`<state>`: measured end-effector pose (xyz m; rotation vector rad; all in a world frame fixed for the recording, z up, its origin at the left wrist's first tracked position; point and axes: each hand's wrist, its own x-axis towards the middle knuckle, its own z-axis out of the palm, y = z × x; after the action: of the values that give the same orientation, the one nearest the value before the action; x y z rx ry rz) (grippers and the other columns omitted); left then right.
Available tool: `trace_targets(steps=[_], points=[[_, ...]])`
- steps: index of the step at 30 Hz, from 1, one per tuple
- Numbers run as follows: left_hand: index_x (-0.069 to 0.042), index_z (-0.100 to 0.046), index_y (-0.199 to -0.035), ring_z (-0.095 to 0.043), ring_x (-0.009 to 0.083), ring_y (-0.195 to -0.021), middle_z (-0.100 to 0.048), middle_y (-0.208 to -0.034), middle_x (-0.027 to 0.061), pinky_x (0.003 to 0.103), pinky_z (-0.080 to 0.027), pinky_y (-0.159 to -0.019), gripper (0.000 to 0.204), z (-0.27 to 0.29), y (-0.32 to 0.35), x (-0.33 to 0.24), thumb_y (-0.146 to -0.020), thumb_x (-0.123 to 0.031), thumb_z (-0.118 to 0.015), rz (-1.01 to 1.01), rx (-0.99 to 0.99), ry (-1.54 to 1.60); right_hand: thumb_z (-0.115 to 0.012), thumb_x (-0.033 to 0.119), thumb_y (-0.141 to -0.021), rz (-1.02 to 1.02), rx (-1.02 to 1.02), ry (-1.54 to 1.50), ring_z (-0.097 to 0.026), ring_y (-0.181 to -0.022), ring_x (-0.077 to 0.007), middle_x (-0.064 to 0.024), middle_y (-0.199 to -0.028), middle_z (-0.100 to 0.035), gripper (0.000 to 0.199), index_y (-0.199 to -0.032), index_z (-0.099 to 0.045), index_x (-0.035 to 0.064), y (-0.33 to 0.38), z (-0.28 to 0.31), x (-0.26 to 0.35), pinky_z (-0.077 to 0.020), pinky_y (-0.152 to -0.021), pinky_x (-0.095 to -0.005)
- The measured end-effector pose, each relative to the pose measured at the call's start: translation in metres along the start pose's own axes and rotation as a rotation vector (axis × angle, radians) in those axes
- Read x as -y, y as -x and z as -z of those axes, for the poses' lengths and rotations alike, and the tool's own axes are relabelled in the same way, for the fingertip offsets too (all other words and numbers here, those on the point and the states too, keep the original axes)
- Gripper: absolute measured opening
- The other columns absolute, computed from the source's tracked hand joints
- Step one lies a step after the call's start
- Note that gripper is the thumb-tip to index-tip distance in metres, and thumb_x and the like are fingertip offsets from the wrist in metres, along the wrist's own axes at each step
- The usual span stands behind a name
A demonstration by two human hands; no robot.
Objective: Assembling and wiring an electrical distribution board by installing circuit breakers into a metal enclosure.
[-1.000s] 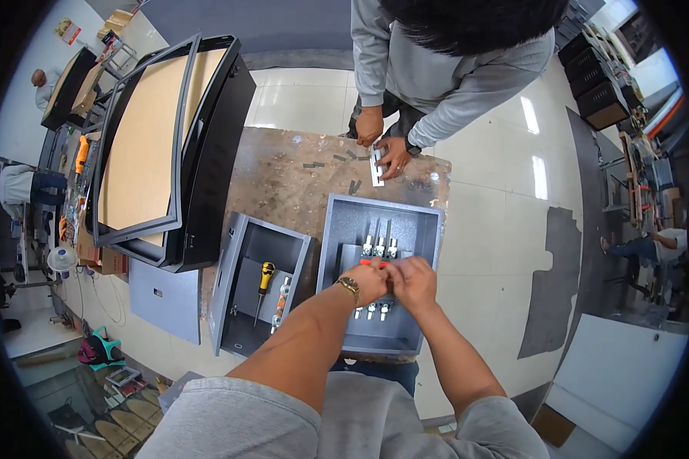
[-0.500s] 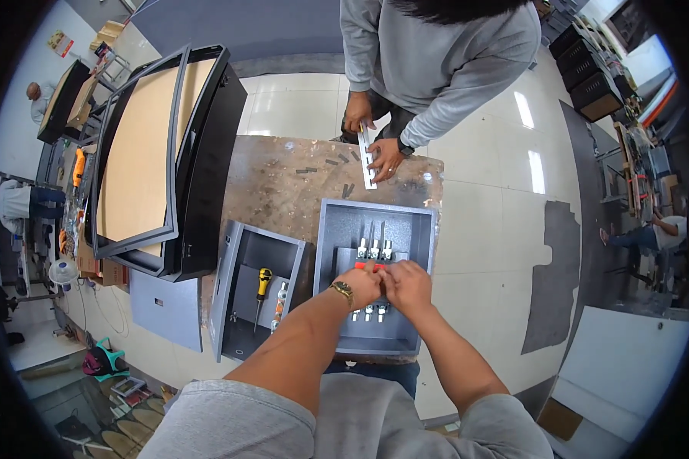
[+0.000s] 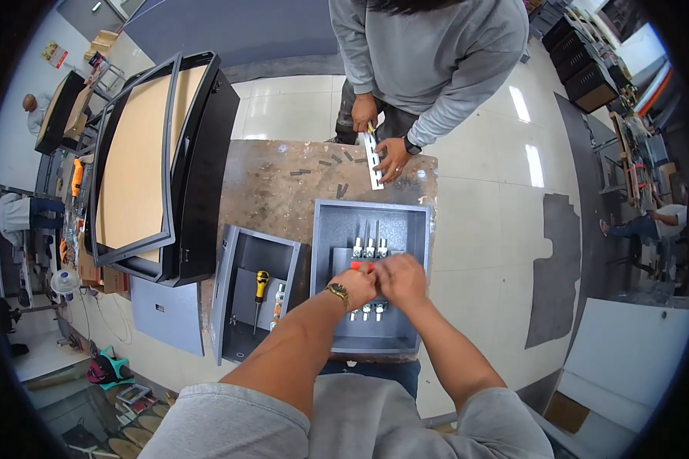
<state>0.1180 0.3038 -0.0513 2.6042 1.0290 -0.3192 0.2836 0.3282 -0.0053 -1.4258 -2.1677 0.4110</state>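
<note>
An open grey metal box (image 3: 422,229) stands at the table's near edge. Inside it sits a switch-like assembly with silver terminals (image 3: 370,248) in a row at its far end and more silver terminals (image 3: 367,312) at its near end. Across its middle lies a red plastic part (image 3: 362,266), partly hidden by my hands. My left hand (image 3: 357,289), with a watch on the wrist, is closed with its fingertips on the red part. Close against it is my right hand (image 3: 403,281), fingers bent towards the same spot; motion smears its fingertips, and whatever they touch is hidden.
Left of the box, a shallow grey tray-like cover (image 3: 230,291) holds a yellow-and-black screwdriver (image 3: 260,294) and a silver-and-orange cylindrical part (image 3: 279,304). A large black framed cabinet (image 3: 207,168) stands further left. Across the table (image 3: 260,176), another person's hands hold a white slotted strip (image 3: 373,161) near small dark pieces (image 3: 340,190).
My right hand has shifted slightly back from the left, showing motion blur. The view has moved a little. Across the table, the other person still holds the strip.
</note>
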Motion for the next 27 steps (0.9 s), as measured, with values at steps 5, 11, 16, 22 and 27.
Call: trace_targets(steps=[5,11,16,22,27], points=[[-0.011,-0.069,-0.114,-0.061,0.0354,-0.103,-0.062,-0.121,0.015,0.04,-0.061,-0.078,0.026,0.02,0.001,-0.002,-0.092,-0.015,-0.056,0.012,-0.059,0.112,-0.068,0.017,-0.086,-0.13,-0.051,-0.057,-0.063,-0.08,-0.0283,-0.0058,-0.085,-0.069,0.008,-0.083,-0.071,0.0104,-0.005,0.001,-0.017,-0.0519,-0.073,-0.038],[-0.009,-0.069,-0.115,-0.062,0.0363,-0.103,-0.063,-0.12,0.0159,0.041,-0.061,-0.078,0.027,0.016,0.002,-0.001,-0.093,-0.015,-0.056,-0.041,-0.067,0.083,-0.068,0.017,-0.086,-0.087,-0.008,-0.018,-0.061,-0.077,-0.0289,-0.0064,-0.086,-0.069,0.008,-0.083,-0.071,0.0099,-0.002,0.001,-0.01,-0.0515,-0.073,-0.0377],[-0.009,-0.069,-0.114,-0.062,0.037,-0.105,-0.062,-0.121,0.0166,0.041,-0.06,-0.079,0.026,-0.022,-0.003,0.0,-0.093,-0.015,-0.055,0.029,-0.015,-0.035,-0.068,0.016,-0.087,0.075,0.096,0.041,-0.06,-0.076,-0.0286,-0.0066,-0.084,-0.068,0.009,-0.081,-0.07,0.0101,-0.002,-0.001,0.001,-0.0501,-0.073,-0.0378],[-0.009,-0.068,-0.115,-0.061,0.0377,-0.106,-0.062,-0.124,0.0166,0.041,-0.06,-0.079,0.026,0.017,0.0,0.003,-0.093,-0.015,-0.055,-0.056,-0.064,0.018,-0.069,0.017,-0.086,0.002,-0.043,0.085,-0.059,-0.076,-0.0282,-0.0065,-0.081,-0.066,0.01,-0.079,-0.068,0.0109,-0.004,0.001,-0.007,-0.0486,-0.074,-0.0382],[-0.009,-0.069,-0.113,-0.061,0.0378,-0.107,-0.062,-0.127,0.0167,0.041,-0.06,-0.079,0.026,0.017,0.002,-0.002,-0.092,-0.014,-0.055,-0.011,-0.036,0.05,-0.069,0.018,-0.085,-0.099,-0.063,0.06,-0.059,-0.076,-0.0279,-0.0064,-0.081,-0.066,0.01,-0.078,-0.068,0.0112,-0.008,0.001,-0.003,-0.0482,-0.074,-0.0385]])
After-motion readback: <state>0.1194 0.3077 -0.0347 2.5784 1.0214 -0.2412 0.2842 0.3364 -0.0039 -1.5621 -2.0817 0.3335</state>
